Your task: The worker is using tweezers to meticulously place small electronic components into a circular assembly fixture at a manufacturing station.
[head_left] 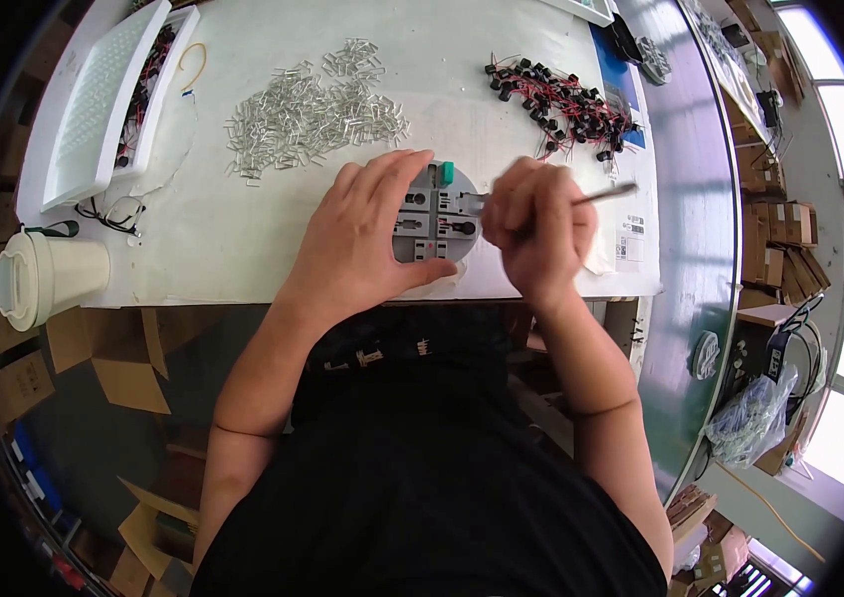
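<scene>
A round grey fixture (442,204) with slots and small dark parts in it lies near the table's front edge. A green block (447,172) stands at its far side. My left hand (364,224) grips the fixture from the left, fingers over the far edge and thumb at the near edge. Over the fixture's right side, my right hand (541,224) is closed around a thin rod-like tool (613,193). The tool's dark end sticks out to the right; its exact kind is hidden by my fingers and blur.
Beyond the fixture lies a pile of small clear tubes (317,111). Black components with red wires (566,104) are heaped at the far right. At left stand white trays (94,109) and a lidded cream container (54,274). Open cardboard boxes (108,348) sit below the table.
</scene>
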Demonstrator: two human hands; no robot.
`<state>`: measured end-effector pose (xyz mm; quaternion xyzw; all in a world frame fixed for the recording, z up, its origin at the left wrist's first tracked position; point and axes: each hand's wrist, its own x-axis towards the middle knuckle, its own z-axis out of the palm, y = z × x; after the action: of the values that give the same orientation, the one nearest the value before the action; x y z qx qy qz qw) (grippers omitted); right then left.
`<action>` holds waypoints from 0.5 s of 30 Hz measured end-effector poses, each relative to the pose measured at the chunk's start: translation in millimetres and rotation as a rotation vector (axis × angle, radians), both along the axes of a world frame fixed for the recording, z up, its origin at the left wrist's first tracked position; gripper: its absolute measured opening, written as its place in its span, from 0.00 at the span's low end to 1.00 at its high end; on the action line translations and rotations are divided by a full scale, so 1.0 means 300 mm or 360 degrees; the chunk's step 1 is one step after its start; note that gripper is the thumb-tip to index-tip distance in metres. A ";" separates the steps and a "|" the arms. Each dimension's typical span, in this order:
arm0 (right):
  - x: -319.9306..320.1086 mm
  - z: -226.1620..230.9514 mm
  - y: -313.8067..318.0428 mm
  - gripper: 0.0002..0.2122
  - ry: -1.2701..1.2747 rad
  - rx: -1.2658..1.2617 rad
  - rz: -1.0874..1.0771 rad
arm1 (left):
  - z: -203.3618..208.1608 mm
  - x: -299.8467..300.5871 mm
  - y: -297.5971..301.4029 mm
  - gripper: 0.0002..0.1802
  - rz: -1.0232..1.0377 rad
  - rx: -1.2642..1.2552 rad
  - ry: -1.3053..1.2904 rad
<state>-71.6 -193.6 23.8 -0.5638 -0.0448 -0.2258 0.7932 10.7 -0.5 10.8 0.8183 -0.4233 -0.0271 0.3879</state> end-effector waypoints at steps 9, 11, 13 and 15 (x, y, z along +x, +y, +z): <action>0.043 -0.059 0.055 0.24 -0.0101 -0.0908 -0.0332 | 0.064 -0.012 -0.065 0.59 0.0062 0.0230 -0.0257; 0.031 -0.059 0.044 0.24 0.0066 -0.0503 -0.0138 | 0.088 -0.010 -0.081 0.58 0.0053 0.0361 -0.0240; 0.032 -0.032 0.023 0.26 -0.0028 0.0097 0.0103 | 0.102 0.005 -0.086 0.57 0.0049 0.0426 -0.0249; 0.001 0.120 -0.028 0.28 -0.0247 0.0570 0.0207 | 0.131 0.002 -0.074 0.53 0.0062 0.0288 -0.0377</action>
<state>-71.2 -202.0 59.8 -0.3904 -0.1014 -0.2212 0.8879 11.3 -22.6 50.1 0.8554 -0.4461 0.0391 0.2603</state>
